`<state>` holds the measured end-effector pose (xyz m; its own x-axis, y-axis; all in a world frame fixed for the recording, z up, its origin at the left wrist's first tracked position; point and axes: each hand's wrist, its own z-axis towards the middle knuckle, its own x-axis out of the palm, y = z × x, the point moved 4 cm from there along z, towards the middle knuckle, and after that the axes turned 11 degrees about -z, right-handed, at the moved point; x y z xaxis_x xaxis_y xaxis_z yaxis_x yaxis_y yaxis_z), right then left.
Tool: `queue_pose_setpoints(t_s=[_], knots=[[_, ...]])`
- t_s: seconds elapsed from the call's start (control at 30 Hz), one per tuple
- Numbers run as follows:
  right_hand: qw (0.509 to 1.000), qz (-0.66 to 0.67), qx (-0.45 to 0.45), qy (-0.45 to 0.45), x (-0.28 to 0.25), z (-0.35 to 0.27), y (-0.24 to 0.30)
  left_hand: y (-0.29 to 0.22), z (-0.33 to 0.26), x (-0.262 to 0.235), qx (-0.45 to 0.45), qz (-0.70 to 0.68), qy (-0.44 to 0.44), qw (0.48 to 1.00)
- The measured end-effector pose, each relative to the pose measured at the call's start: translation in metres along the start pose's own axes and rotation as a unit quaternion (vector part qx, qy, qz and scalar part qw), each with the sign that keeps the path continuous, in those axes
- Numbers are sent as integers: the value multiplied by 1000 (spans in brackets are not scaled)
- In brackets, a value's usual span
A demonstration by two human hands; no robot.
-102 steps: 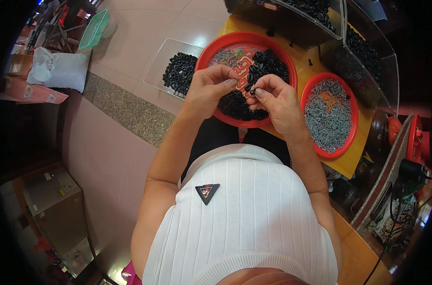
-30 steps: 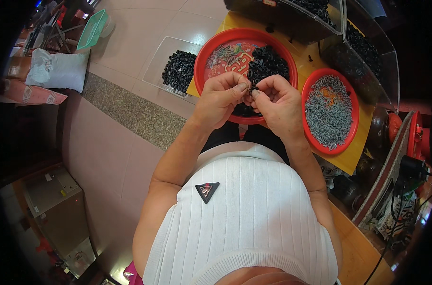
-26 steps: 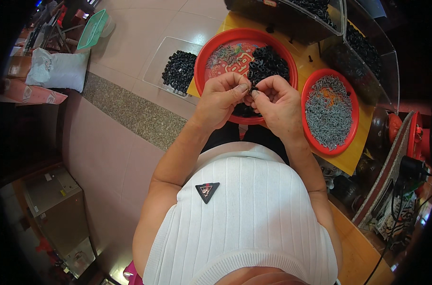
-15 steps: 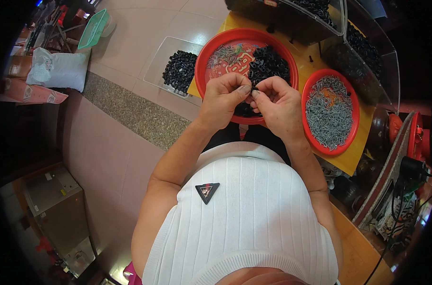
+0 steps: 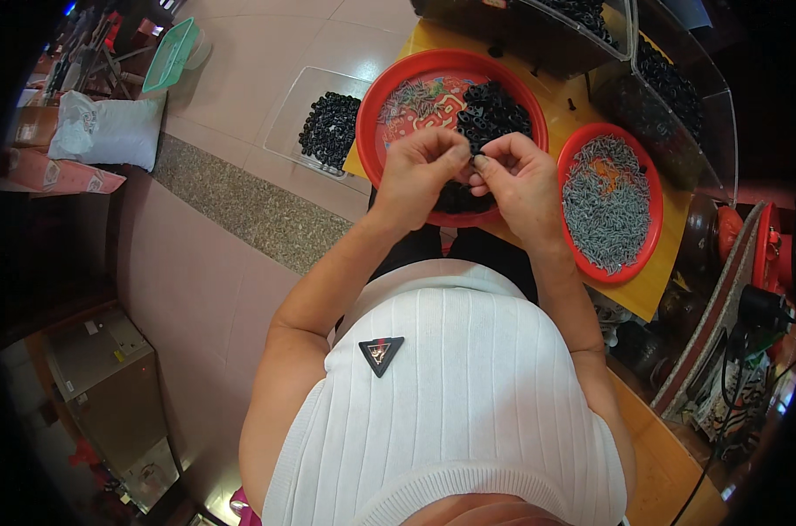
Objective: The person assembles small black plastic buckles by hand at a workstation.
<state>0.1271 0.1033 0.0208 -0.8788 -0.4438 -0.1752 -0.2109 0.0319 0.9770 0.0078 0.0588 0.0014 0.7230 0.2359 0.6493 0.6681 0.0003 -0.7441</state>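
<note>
L hand & R hand nearly tip-to-tip over red basin; grip unclear, can't tell if grasping any; blk parts in basin; loose pinch prob could drop one among lookalikes.

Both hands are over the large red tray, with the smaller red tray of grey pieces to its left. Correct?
Wrong side: the head view shows the smaller red tray right of the large red tray. The left hand and right hand are over the latter.

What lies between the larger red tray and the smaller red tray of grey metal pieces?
A narrow strip of yellow tabletop, partly hidden by the right hand, as the head view shows.
</note>
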Motion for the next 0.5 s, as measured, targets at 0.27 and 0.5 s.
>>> queue_pose_setpoints(t_s=[0.27,0.5], knots=[[999,34,16,-27,-27,0,-5,-23,40,-16,198,499,58,842],[999,42,33,-11,-25,-4,-10,-5,53,-8,204,629,141,737]])
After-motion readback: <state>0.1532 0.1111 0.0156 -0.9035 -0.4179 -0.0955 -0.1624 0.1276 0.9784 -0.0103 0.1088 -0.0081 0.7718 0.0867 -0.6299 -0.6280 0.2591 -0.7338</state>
